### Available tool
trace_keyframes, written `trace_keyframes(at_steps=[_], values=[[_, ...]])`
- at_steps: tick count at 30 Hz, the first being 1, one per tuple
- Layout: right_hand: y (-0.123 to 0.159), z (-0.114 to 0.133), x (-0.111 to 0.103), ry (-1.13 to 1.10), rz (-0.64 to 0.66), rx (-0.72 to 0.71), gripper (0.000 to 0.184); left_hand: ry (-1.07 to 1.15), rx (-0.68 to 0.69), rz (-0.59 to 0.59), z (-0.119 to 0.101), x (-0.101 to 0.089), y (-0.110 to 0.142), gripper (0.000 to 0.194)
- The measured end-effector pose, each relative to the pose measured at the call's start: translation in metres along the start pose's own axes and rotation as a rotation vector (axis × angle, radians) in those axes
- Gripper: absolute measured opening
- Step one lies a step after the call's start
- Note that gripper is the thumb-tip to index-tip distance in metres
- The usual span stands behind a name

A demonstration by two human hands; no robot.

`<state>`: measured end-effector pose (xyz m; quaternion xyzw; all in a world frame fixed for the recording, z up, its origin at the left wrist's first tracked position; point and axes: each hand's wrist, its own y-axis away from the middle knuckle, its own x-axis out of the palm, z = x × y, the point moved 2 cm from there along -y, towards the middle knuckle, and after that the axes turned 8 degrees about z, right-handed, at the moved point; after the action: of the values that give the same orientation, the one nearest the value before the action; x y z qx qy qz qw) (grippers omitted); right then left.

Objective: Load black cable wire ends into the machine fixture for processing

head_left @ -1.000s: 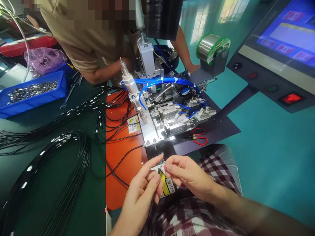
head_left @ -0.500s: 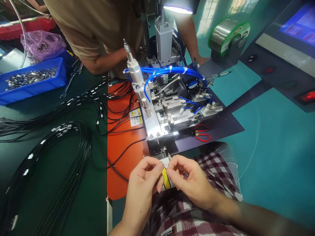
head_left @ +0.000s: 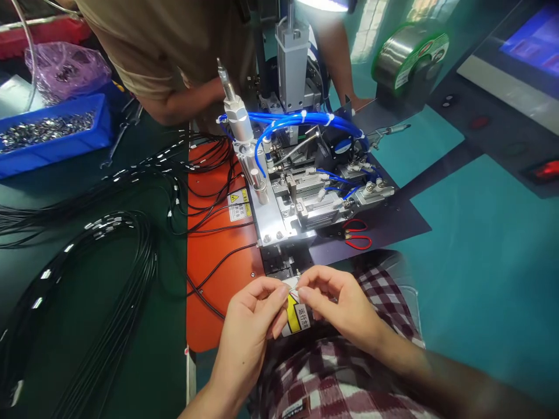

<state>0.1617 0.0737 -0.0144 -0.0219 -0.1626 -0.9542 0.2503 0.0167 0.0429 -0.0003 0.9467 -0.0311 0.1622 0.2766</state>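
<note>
Both hands meet in front of the machine, fingertips nearly touching. My left hand [head_left: 257,317] is closed in a pinch around the end of a black cable [head_left: 208,304], most of which its fingers hide. Thin wires [head_left: 295,289] in pale and reddish tones show between the hands. My right hand [head_left: 338,308] pinches these wires between thumb and index finger. Below the fingers is a yellow and white label [head_left: 301,317] on the machine's front. Just beyond the hands stands the machine [head_left: 271,221], with metal cylinders and blue air tubes [head_left: 301,119].
Black cables [head_left: 126,244] lie bundled on the green table at left, some crossing the orange plate [head_left: 209,256]. Red-handled cutters [head_left: 358,235] rest right of the machine. A blue bin [head_left: 56,139] holds metal parts. A solder spool [head_left: 410,58] stands back right. Another person [head_left: 174,52] leans opposite.
My right fingers have spread slightly and shifted right at the wires, uncovering more of the label. My left hand keeps its pinch. The whole view has shifted a little.
</note>
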Motion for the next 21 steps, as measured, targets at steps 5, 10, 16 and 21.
trace_keyframes(at_steps=[5,10,16,21], values=[[-0.003,-0.001,0.005,-0.103,-0.002,0.016,0.021,0.004,0.008,0.013,-0.002,0.001,-0.001,0.022],[-0.004,-0.002,0.008,-0.136,0.016,0.003,0.020,0.032,0.006,0.022,-0.002,0.002,0.000,0.022],[0.005,0.013,0.002,0.624,-0.053,-0.463,0.016,-0.050,0.048,0.012,0.003,-0.002,-0.001,0.019],[0.002,0.037,-0.006,1.110,0.086,-0.570,0.018,-0.264,0.071,0.009,0.002,-0.002,0.000,0.019]])
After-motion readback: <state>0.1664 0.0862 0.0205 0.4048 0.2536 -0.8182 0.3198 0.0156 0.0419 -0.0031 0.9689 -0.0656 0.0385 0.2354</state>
